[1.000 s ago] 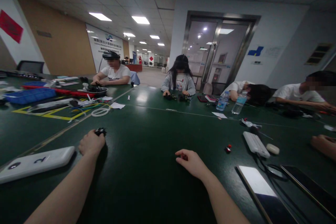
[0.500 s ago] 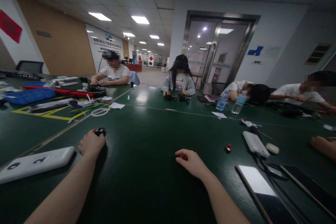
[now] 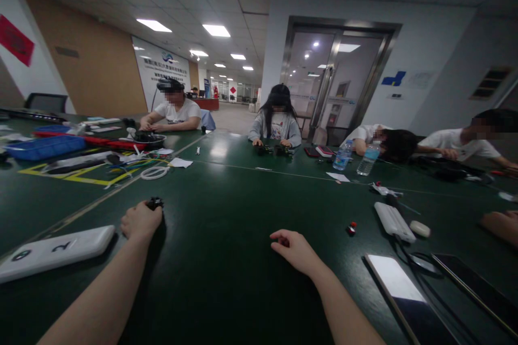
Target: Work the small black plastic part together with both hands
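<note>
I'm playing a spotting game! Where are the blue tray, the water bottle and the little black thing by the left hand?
Blue tray (image 3: 44,152): head view, on its front wall.
Water bottle (image 3: 367,160): head view, on its middle.
Little black thing (image 3: 154,204): head view, on its top.

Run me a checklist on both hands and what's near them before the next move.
Left hand holding the small black part: ok, it sits at the fingers.
Identity of that part: cannot tell, too small.
Right hand empty: cannot tell, the fingers curl over the palm.
White block marked 2 apart from the left hand: ok, close beside it.
Small red-and-black part apart from the right hand: ok, it lies off to that hand's right.
</note>
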The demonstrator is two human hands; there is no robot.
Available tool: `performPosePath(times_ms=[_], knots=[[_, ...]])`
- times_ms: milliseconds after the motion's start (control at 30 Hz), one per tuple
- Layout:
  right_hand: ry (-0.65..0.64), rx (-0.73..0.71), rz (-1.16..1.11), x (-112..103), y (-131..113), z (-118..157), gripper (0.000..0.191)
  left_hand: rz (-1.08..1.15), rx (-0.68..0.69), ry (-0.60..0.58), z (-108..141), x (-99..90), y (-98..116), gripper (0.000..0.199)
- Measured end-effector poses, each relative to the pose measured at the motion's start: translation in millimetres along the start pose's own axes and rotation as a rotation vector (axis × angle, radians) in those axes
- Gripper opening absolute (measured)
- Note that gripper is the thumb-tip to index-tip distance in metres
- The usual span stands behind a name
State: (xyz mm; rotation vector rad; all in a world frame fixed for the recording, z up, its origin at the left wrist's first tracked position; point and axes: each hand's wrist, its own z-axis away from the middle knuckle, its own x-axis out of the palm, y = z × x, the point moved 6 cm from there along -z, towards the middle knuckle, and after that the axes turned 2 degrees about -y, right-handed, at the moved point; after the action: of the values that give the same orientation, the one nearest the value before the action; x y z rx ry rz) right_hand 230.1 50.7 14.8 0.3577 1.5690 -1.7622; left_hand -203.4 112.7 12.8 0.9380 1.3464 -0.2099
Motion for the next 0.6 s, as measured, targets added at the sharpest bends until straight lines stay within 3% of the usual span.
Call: performPosePath(times_ms=[433, 600], knots=[[-0.005, -0.005, -0.003, 1.0, 1.7, -1.0, 0.033, -0.037, 0.019, -0.08, 5.3, -0.8, 5.4, 0.048], [-0.004, 0.004, -0.008, 0.0, 0.0, 1.3, 0.032, -0.012, 0.04, -0.059, 4.9, -0.6, 6.2, 0.048]])
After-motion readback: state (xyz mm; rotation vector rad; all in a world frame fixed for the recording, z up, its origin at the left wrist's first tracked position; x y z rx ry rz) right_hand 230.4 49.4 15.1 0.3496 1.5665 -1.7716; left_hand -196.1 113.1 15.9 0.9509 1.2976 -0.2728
